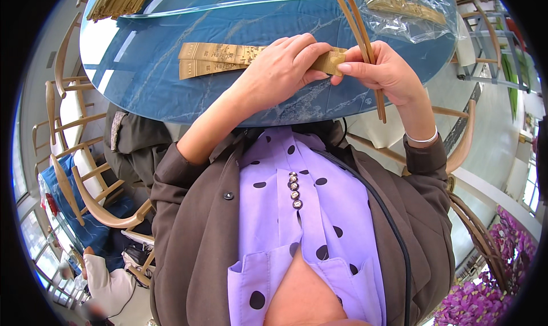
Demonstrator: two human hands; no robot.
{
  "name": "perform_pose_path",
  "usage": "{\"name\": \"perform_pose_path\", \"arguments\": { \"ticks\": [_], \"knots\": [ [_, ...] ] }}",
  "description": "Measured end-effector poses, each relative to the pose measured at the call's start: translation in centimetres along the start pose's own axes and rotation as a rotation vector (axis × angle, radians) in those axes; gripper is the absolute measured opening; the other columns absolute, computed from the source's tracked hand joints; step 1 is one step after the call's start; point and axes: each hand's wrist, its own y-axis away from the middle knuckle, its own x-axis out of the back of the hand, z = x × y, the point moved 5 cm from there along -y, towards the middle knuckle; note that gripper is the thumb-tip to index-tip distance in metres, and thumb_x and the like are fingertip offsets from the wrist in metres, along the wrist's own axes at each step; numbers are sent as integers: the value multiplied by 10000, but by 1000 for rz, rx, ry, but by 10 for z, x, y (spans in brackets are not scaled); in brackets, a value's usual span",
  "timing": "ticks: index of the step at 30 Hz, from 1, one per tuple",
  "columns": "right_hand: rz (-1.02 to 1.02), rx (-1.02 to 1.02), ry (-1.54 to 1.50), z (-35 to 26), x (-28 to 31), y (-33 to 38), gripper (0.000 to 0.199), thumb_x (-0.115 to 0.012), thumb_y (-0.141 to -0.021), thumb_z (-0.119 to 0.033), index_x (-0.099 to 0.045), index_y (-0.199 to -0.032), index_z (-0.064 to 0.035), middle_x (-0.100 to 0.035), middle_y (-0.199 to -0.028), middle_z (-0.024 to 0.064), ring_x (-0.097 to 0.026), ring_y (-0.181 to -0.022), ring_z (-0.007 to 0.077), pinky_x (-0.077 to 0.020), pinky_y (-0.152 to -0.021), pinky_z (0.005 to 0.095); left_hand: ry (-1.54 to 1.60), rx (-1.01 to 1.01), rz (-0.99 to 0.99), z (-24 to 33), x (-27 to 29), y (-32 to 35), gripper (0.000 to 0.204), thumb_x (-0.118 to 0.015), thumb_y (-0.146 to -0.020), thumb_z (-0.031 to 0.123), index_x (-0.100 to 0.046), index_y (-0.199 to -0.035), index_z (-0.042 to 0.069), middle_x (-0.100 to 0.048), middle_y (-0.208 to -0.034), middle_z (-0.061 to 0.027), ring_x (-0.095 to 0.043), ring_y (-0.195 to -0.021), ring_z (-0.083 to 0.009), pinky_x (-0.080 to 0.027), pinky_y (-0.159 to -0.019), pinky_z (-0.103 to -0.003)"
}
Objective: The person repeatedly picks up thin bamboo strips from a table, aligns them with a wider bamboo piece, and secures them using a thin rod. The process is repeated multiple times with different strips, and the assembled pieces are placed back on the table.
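Note:
Over the near part of the table, my left hand (288,63) is closed around two long gold paper chopstick sleeves (214,61). Their printed ends fan slightly apart to the left of it. My right hand (383,72) pinches the right end of a sleeve between thumb and fingertips. A pair of brown chopsticks (357,26) also sits in my right hand, slanting past its fingers, with the thin ends below the palm. Whether the sleeve's end is open is hidden by the fingers.
A stack of gold sleeves (120,0) lies at the far left of the round blue table (154,89). At the far right is a clear plastic bag (408,26) with gold sleeves inside. A transparent glass edge (228,5) crosses behind my hands. Wooden chairs (94,195) stand around.

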Motion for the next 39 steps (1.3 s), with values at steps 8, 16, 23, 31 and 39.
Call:
{"name": "perform_pose_path", "arguments": {
  "ticks": [8,16,23,31,39],
  "knots": [
    [-41,4,-5,-5,-2,-2,234,-694,-950,-196,-740,-1070,-1,-765,-879,104,-378,-495,-15,-259,-444,170,50,-6,-14,2,-1,0,441,-651,-936,247,-540,-1311,44,-565,-1073,-129,-593,-985,-344,-486,-876,-431],
    [-49,29,81,-9,-2,-1,236,-702,-943,-198,-747,-1053,6,-759,-870,100,-440,-537,-5,-297,-483,180,137,53,-72,1,-3,0,410,-574,-983,272,-540,-1321,42,-566,-1071,-135,-589,-972,-348,-479,-856,-430],
    [-3,44,25,-9,-6,-3,236,-760,-903,-189,-747,-1013,20,-739,-844,92,-655,-740,105,-478,-693,221,119,29,-25,1,-2,0,427,-640,-939,251,-551,-1296,35,-578,-1049,-127,-600,-939,-338,-490,-805,-417],
    [159,85,220,-1,1,-8,218,-754,-902,-194,-706,-938,17,-709,-797,64,-652,-757,102,-490,-747,242,-60,1,84,-2,1,0,431,-744,-851,245,-595,-1198,39,-588,-1036,-110,-624,-908,-292,-514,-791,-397],
    [235,36,313,9,7,-12,233,-747,-902,-225,-693,-896,1,-703,-770,46,-625,-736,75,-455,-692,230,-222,-10,90,-1,-1,-1,432,-780,-813,240,-640,-1169,41,-605,-1059,-85,-610,-990,-267,-506,-833,-383]
  ]
}}
